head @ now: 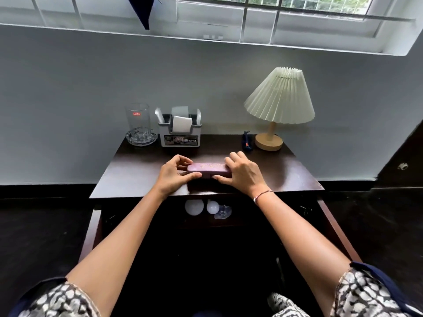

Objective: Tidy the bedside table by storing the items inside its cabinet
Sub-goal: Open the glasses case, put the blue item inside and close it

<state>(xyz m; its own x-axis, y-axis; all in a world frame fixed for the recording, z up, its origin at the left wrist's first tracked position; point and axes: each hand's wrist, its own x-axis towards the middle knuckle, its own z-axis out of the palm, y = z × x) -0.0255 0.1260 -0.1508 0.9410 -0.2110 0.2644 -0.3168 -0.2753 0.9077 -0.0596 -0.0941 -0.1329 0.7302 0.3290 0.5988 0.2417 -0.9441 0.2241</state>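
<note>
glass (137,120) labelled cello, box (180,139) labelled OPEL, pink case (208,169)

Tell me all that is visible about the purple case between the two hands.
The purple case is long, rounded and closed, with faint gold lettering on its lid; it looks matte. It seems to rest flat, lengthwise across the front middle of the dark table. The left hand grips its left end, the right hand its right end, thumbs at the front edge.
</note>
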